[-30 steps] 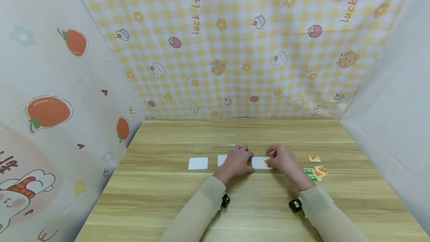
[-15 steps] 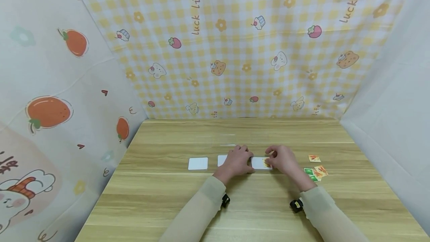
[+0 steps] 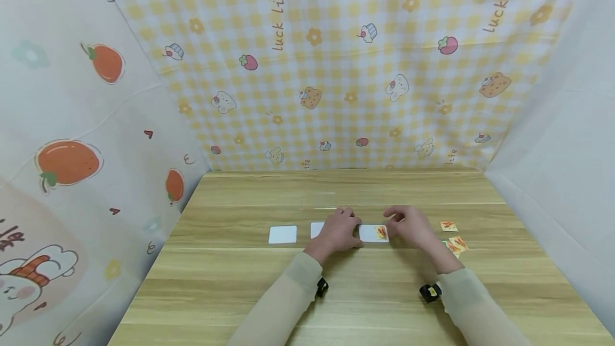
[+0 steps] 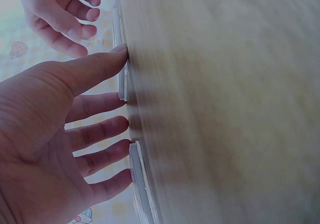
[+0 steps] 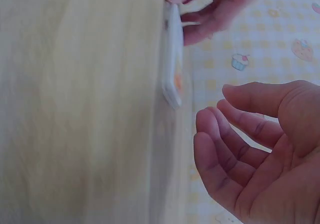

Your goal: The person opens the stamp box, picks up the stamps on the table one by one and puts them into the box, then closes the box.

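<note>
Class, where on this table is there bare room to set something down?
Free: the table left of the left sleeve, and between it and the right sleeve. Crowded: around the white cards, left hand, right hand and picture squares.

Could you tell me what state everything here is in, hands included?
Left hand: holding the right card at its left end.
Right hand: holding nothing, fingers loosely curled.
Right card: lying flat.
Orange picture: flat on the right card's right end.
Middle card: flat, partly hidden by the left hand.
Left card: flat, blank.
Lone picture: lying loose.
Picture pile: overlapping, partly hidden.
Curtain: hanging.
</note>
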A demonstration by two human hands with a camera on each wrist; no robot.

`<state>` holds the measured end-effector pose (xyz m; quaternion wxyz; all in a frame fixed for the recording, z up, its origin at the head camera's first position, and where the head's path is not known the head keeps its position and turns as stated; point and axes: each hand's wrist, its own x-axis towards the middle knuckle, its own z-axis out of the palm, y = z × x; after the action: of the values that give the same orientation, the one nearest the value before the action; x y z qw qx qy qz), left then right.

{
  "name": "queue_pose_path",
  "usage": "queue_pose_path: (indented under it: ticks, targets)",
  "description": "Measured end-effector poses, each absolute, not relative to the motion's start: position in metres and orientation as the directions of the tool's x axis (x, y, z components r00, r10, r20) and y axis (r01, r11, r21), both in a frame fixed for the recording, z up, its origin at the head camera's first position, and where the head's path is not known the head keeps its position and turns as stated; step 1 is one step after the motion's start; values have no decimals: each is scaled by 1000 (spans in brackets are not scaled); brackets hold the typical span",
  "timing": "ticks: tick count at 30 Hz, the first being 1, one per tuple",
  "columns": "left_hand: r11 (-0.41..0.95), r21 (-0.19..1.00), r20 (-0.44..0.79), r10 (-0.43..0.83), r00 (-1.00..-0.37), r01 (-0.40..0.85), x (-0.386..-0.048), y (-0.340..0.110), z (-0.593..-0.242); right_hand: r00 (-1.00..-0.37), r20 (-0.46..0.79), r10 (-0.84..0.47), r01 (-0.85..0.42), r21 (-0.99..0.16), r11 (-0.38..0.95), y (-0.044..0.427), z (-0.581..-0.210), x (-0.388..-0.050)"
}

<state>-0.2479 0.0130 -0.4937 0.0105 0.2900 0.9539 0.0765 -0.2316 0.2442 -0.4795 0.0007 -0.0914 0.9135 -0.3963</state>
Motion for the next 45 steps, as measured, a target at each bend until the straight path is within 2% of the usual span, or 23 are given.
queue_pose_path:
  ticks: [6,17,22,33,45]
  targets:
    - [818,140,19,561,-828,558,-247,13,-493,-977,100,-189,-204,-699,685,264,-467,-229]
    - [821,161,28,550,-834,547,-248,12,-496,-977,168,-129,-210,-697,686,313,-448,-227]
    - [818,160,25,556,-831,552,-247,12,-495,-980,150,-128,-197,-686,700,333,-444,-222]
    - [816,129,30,564,-825,563,-247,11,-496,-987,116,-108,-157,-640,752,365,-457,-222]
    - [817,128,31,563,-826,562,-246,11,-495,-985,106,-138,-174,-590,788,384,-477,-228]
